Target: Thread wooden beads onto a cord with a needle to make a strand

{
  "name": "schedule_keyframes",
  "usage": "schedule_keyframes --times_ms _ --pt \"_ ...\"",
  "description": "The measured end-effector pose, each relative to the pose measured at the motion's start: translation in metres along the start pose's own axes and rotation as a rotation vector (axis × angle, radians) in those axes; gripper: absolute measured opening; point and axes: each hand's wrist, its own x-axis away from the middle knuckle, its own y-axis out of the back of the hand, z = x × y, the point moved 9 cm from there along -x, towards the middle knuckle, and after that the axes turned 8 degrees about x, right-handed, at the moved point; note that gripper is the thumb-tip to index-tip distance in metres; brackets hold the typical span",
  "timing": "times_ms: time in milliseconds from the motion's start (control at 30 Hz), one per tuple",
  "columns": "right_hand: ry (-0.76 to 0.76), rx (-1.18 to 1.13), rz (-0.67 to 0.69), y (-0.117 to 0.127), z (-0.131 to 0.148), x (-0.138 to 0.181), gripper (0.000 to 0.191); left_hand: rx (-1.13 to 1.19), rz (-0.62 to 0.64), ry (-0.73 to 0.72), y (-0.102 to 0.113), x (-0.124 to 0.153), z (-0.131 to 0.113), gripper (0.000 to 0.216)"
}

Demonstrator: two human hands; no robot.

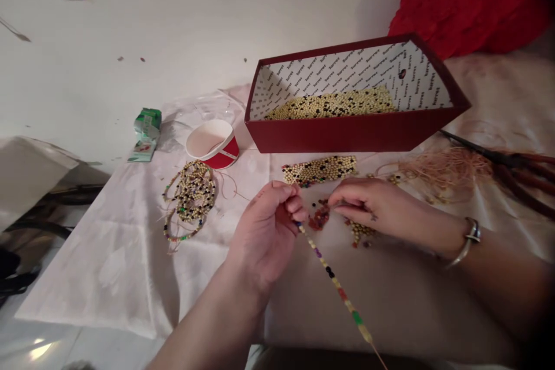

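Currently, the left hand [271,222] pinches the upper end of a thin multicoloured bead strand [330,272] slanting down to its right. Right hand [368,202]: bunched just beside a small pile of red-orange beads [319,217]; cannot tell whether it grips any. Risk: a loosened left pinch could let beads slip off; a right-hand sweep could scatter the pile.

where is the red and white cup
In the head view, the cup sits left of centre on the cloth, just beyond the coiled bead strings and left of the maroon box.
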Motion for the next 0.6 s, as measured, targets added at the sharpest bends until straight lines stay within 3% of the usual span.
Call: schedule_keyframes --times_ms 333,600 --pt "-0.021 -0.038 -0.096 0.012 -0.007 0.005 0.015 -0.014 -0.109 0.03 0.021 0.0 0.011 0.013" --pt "-0.035 0.006 -0.08 0.014 -0.02 0.012 0.016 -0.092 -0.129 0.005 0.026 -0.003 0.01 0.011"
